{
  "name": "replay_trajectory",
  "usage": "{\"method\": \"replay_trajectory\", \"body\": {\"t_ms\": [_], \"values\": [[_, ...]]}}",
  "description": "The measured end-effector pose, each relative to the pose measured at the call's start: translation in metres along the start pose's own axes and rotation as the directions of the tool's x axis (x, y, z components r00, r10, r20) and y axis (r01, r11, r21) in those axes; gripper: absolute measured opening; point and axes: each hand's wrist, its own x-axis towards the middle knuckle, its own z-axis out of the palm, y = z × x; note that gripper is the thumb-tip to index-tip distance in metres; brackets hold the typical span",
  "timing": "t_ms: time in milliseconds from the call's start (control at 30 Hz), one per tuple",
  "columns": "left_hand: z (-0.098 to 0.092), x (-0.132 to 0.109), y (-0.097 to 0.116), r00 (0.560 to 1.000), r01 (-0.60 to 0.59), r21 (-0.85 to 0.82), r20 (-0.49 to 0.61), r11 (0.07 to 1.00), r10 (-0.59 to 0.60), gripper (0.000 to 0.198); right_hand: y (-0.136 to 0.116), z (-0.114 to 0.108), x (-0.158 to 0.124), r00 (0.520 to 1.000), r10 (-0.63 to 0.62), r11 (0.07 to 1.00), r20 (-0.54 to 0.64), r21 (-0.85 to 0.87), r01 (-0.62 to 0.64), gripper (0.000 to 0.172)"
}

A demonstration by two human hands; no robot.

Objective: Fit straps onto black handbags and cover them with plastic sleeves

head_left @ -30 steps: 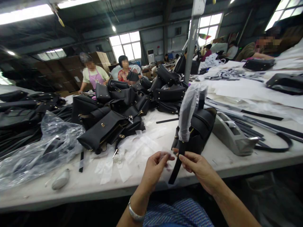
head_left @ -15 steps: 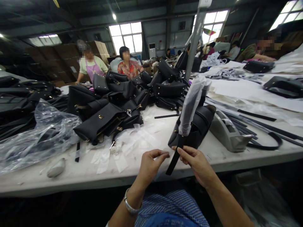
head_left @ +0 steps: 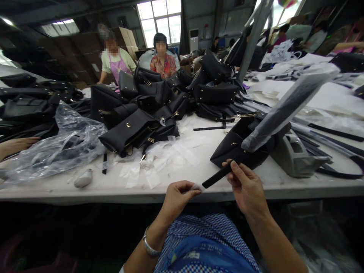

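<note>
Between thumb and fingers, my right hand [head_left: 247,185] grips a black strap [head_left: 216,176] near a black handbag [head_left: 227,148]. The strap's free end points toward my left hand [head_left: 179,197]. That hand is closed in a pinch on a small piece of whitish film [head_left: 197,187], just beside the strap's tip. Whether film and strap touch, I cannot tell. The handbag lies tilted on the table, with gold fittings. A long band in a cloudy plastic sleeve [head_left: 290,108] rises from it to the upper right.
A grey tape dispenser [head_left: 298,157] stands right of the handbag. Black handbags [head_left: 127,131] are heaped across the table [head_left: 159,195]. Clear plastic [head_left: 68,148], white film scraps [head_left: 163,167] and a grey oval object [head_left: 83,178] lie left. Another person's hand [head_left: 19,146] shows at the left edge.
The strap has swung from steep to flatter, and the sleeved band now leans far right. My right hand has moved right, away from my left. The view has shifted; another person's hand appears at left.
</note>
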Motion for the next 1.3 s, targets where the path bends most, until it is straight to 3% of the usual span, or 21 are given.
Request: {"method": "replay_trajectory", "body": {"t_ms": [433,800,1033,1167,1300], "values": [[0.002,0.000,0.000,1.000,-0.013,-0.012,0.009,1.000,0.014,0.013,0.003,0.007,0.000,0.998,-0.053,0.997,-0.038,-0.061,0.051,0.020],[0.010,0.000,0.006,1.000,0.007,-0.036,0.014,0.999,-0.006,0.014,0.004,0.007,0.000,0.998,-0.054,0.989,0.007,-0.139,0.055,0.022],[0.031,0.013,0.021,0.999,-0.044,-0.061,-0.002,0.997,0.044,0.025,0.006,0.003,0.002,0.993,-0.052,0.948,0.103,-0.308,0.082,0.028],[0.049,0.033,0.035,0.992,-0.123,-0.096,0.006,0.988,0.124,0.031,0.005,-0.007,0.005,0.982,-0.111,0.869,0.155,-0.464,0.171,0.032],[0.066,0.057,0.047,0.988,-0.144,-0.201,0.016,0.969,0.151,0.032,-0.003,-0.020,0.007,0.970,-0.177,0.774,0.170,-0.584,0.243,0.046]]}}
